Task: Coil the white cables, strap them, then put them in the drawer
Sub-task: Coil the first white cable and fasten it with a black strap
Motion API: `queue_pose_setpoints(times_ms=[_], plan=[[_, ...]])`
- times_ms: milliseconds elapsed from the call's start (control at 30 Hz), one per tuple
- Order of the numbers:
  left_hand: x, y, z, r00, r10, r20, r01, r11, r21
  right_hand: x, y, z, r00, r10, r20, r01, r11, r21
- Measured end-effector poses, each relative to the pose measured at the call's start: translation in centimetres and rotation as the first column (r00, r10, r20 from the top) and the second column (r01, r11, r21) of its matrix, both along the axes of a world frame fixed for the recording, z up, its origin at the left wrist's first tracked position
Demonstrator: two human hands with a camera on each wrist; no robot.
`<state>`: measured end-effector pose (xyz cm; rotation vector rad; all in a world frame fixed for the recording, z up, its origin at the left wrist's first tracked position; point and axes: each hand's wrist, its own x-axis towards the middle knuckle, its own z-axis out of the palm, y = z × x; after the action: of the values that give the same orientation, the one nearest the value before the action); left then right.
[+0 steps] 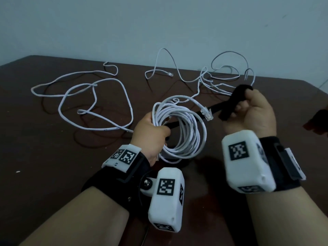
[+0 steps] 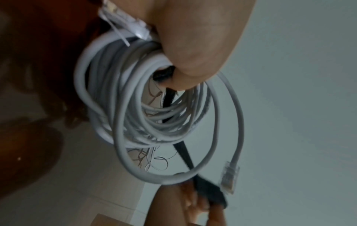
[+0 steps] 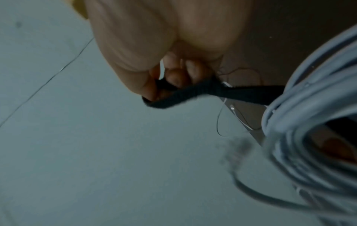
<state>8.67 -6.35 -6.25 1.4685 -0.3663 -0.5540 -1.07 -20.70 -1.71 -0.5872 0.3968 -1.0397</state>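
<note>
A coiled white cable point(image 1: 186, 128) hangs above the brown table point(image 1: 44, 148), gripped at its left side by my left hand point(image 1: 152, 132). Its clear plug point(image 1: 206, 114) sticks out to the right. A black strap point(image 1: 229, 105) runs through the middle of the coil; my right hand point(image 1: 252, 110) holds its wide end, pulled out to the right. In the left wrist view the coil point(image 2: 135, 107) loops below my fingers point(image 2: 193, 61) with the strap point(image 2: 183, 149) passing through it. The right wrist view shows my fingers point(image 3: 173, 76) curled round the strap point(image 3: 193, 94), the coil point(image 3: 309, 122) beside it.
Two more white cables lie loose on the table: one point(image 1: 85, 103) sprawled at the left, another point(image 1: 213, 75) tangled at the back right. A dark object point(image 1: 317, 121) shows at the right edge. A pale wall point(image 1: 159, 23) stands behind.
</note>
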Motion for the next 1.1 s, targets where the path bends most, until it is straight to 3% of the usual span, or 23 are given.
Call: queue_pose_setpoints(times_ms=[133, 267, 333, 400, 467, 500, 567, 633, 733, 900, 967, 1100], plan=[[-0.3, -0.2, 0.0, 0.998, 0.037, 0.048, -0.038, 0.999, 0.028, 0.4, 2.4, 0.8, 0.995, 0.099, -0.006, -0.097, 0.953, -0.288], [-0.4, -0.2, 0.1, 0.994, 0.036, 0.102, -0.041, 0.998, 0.054, 0.6, 3.9, 0.9, 0.978, 0.209, -0.003, -0.177, 0.819, -0.545], [-0.4, -0.1, 0.2, 0.994, 0.033, 0.107, -0.039, 0.998, 0.057, 0.6, 4.1, 0.9, 0.972, 0.205, -0.114, -0.223, 0.660, -0.717], [-0.4, -0.1, 0.3, 0.994, 0.017, 0.108, -0.023, 0.998, 0.054, 0.5, 4.1, 0.5, 0.940, 0.146, -0.310, -0.342, 0.432, -0.834], [-0.3, -0.2, 0.3, 0.997, -0.006, 0.078, 0.003, 0.999, 0.040, 0.4, 4.0, -0.1, 0.840, -0.112, -0.531, -0.508, 0.185, -0.842], [-0.1, -0.2, 0.2, 0.999, -0.005, 0.044, 0.004, 1.000, 0.031, 0.5, 3.9, -0.5, 0.755, -0.287, -0.589, -0.586, 0.108, -0.803], [-0.1, 0.0, 0.2, 1.000, -0.013, -0.020, 0.013, 1.000, -0.004, 0.7, 4.0, -1.0, 0.630, -0.451, -0.633, -0.663, 0.113, -0.740], [-0.2, 0.0, 0.3, 0.996, -0.033, -0.077, 0.029, 0.998, -0.052, 0.9, 4.1, -1.3, 0.611, -0.487, -0.624, -0.634, 0.172, -0.754], [-0.6, 0.0, 0.6, 0.987, -0.051, -0.152, 0.028, 0.988, -0.149, 1.5, 4.2, -1.6, 0.609, -0.578, -0.544, -0.576, 0.149, -0.804], [-0.9, 0.0, 0.8, 0.965, -0.137, -0.221, 0.081, 0.966, -0.247, 1.7, 4.3, -1.4, 0.417, -0.716, -0.560, -0.681, 0.162, -0.714], [-0.9, 0.1, 0.9, 0.957, -0.172, -0.233, 0.104, 0.955, -0.278, 1.8, 4.5, -1.4, 0.430, -0.719, -0.546, -0.670, 0.151, -0.727], [-0.5, 0.3, 0.8, 0.965, -0.179, -0.193, 0.128, 0.959, -0.253, 1.7, 4.4, -1.5, 0.588, -0.624, -0.515, -0.568, 0.136, -0.812]])
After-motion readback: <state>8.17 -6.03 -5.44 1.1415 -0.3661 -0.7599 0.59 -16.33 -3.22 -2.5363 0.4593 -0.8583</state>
